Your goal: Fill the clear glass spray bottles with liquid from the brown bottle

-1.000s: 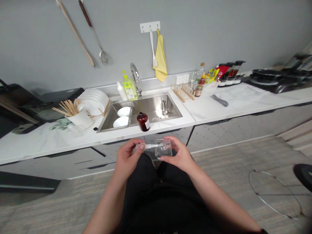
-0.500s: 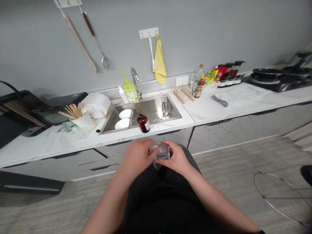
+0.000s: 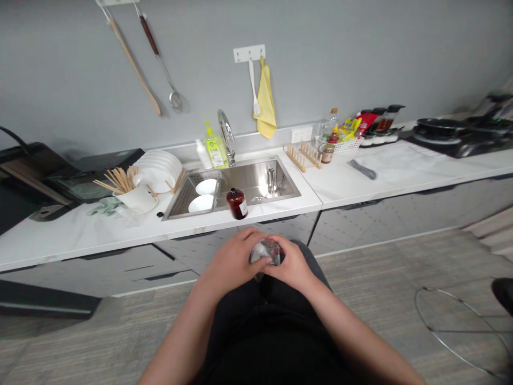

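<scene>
— Glass or clear plastic, I can't tell which, but that's the small container [image 3: 273, 250] at the lower centre of the frame, isn't it?

— Yes, in the head view, the only one we have. The right hand [image 3: 294, 264] curls round its right side, fingers and thumb closed on the walls.

— And the left hand [image 3: 232, 262]?

— It wraps the left side, thumb bent across the near face. Its other fingers are partly hidden, so I can't tell how firmly they press. A white piece [image 3: 261, 248] shows between the hands, at the container; whether it is seated, I can't say.

— It looks like fitting or turning that piece. How would you do it well?

— I'd let the right hand be the clamp, holding the walls steady, and let only the left fingertips work the white piece, straight and without forcing.

— Any risk?

— The hands are in front of the counter [image 3: 288, 202], above the dark trousers [image 3: 312, 262], so a slip would probably go floorward. I'd work over the countertop, clear of the brown bottle [image 3: 237, 205] near its front edge, mid-frame, which an elbow or knuckle could tip.
</scene>
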Demonstrator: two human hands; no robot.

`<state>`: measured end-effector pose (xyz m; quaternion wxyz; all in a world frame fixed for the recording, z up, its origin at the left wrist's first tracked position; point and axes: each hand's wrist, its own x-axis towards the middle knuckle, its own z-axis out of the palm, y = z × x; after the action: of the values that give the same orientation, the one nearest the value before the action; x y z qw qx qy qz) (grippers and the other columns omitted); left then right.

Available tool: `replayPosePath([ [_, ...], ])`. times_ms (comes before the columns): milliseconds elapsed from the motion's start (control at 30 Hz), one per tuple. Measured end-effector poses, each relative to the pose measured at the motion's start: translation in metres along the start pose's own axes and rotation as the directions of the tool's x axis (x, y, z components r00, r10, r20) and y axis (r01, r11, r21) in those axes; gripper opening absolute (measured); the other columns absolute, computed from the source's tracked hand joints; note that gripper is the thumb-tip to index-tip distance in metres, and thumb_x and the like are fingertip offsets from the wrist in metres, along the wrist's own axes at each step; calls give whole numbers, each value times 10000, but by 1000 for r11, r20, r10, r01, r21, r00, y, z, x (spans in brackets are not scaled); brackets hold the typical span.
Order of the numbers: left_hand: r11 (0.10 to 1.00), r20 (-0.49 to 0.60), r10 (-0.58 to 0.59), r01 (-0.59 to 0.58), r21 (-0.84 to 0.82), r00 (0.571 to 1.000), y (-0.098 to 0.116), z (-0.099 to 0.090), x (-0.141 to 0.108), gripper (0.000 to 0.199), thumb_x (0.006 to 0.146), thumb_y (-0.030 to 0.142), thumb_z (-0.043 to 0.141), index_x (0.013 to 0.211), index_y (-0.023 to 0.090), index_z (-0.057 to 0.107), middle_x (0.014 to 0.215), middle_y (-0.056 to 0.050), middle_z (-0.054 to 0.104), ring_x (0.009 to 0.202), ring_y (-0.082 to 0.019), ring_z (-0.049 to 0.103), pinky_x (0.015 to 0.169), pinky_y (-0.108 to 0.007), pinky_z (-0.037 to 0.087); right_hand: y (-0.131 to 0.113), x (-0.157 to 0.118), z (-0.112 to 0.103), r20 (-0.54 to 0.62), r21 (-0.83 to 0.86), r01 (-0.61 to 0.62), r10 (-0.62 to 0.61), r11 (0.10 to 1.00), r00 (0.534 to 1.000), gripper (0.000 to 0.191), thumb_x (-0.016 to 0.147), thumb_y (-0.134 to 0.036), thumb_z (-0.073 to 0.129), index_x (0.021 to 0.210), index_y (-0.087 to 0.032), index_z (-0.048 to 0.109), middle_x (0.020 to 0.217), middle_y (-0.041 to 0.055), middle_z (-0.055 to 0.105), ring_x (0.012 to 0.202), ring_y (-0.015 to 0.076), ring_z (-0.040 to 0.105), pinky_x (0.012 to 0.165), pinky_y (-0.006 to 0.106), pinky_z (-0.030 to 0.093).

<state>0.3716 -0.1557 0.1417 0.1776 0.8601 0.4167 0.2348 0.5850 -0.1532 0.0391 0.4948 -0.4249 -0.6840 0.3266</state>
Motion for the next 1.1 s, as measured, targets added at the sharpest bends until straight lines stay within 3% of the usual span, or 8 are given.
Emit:
replayPosePath([
  [133, 999, 57, -9, 6, 51, 998, -5, 4, -3, 215, 1057, 207, 680, 1246, 260, 766, 1226, -78, 748, 1112, -272, 750, 1034, -477, 642, -4, 0, 5, 45, -57, 18, -15, 998, 999, 677, 681, -335, 1013, 1298, -253, 747, 1251, 99, 862, 1097, 337, 833, 986, 463, 654],
  [267, 994, 54, 110, -109, -31, 992, -6, 7, -10, 657, 933, 12, 641, 1510, 325, 669, 1613, -78, 650, 1498, -277, 635, 1274, -498, 544, -3, -2, 9, 63, -47, 32, -29, 998, 998, 583, 731, -269, 943, 1284, -264, 760, 1196, 74, 865, 1019, 302, 832, 905, 418, 655],
  [367, 1000, -53, 4, -3, 18, 999, -6, 7, -13, 738, 946, 175, 785, 1640, 292, 562, 1680, -138, 600, 1543, -353, 607, 1301, -587, 521, 1, -1, 11, 73, -13, 26, -25, 1000, 997, 643, 722, -254, 944, 1334, -270, 748, 1234, 75, 862, 1035, 300, 835, 917, 421, 660],
  [500, 992, -17, -101, 102, 80, 995, -4, 3, -14, 351, 1003, 180, 707, 1347, 245, 735, 1258, -106, 785, 1182, -317, 768, 1077, -532, 643, 2, 1, 11, 58, -26, 1, 1, 1000, 998, 739, 673, -327, 1017, 1355, -258, 739, 1296, 103, 854, 1119, 335, 831, 986, 466, 658],
  [633, 997, 47, -14, 10, 76, 999, 3, -2, -15, 620, 903, 63, 688, 1478, 294, 678, 1469, -92, 731, 1357, -306, 699, 1176, -503, 591, 2, 3, 12, 43, -19, -24, 25, 1000, 999, 641, 697, -275, 950, 1307, -253, 755, 1249, 95, 859, 1055, 311, 828, 933, 438, 662],
  [767, 953, 8, -214, 207, 222, 977, 8, 0, -12, 254, 1056, 351, 691, 1270, 223, 742, 1172, -122, 784, 1083, -341, 756, 963, -516, 636, 4, 3, 14, 34, 6, -22, 22, 1000, 999, 668, 693, -244, 921, 1338, -251, 749, 1258, 87, 858, 1062, 304, 835, 969, 442, 664],
  [933, 976, 56, 16, -28, 217, 998, 8, 5, -10, 495, 951, 80, 651, 1409, 260, 700, 1420, -99, 746, 1342, -310, 679, 1169, -499, 558, 2, 4, 12, 34, -15, -45, 46, 999, 998, 644, 694, -271, 940, 1311, -250, 755, 1266, 96, 859, 1096, 325, 833, 971, 453, 669],
  [1100, 937, -73, -56, 78, 340, 996, 4, 9, -7, 312, 1030, 359, 759, 1313, 227, 750, 1263, -127, 776, 1237, -374, 695, 1106, -593, 565, 1, 4, 10, 23, -9, -28, 28, 1000, 999, 603, 710, -253, 902, 1295, -250, 757, 1224, 83, 866, 1055, 305, 839, 948, 424, 673],
])
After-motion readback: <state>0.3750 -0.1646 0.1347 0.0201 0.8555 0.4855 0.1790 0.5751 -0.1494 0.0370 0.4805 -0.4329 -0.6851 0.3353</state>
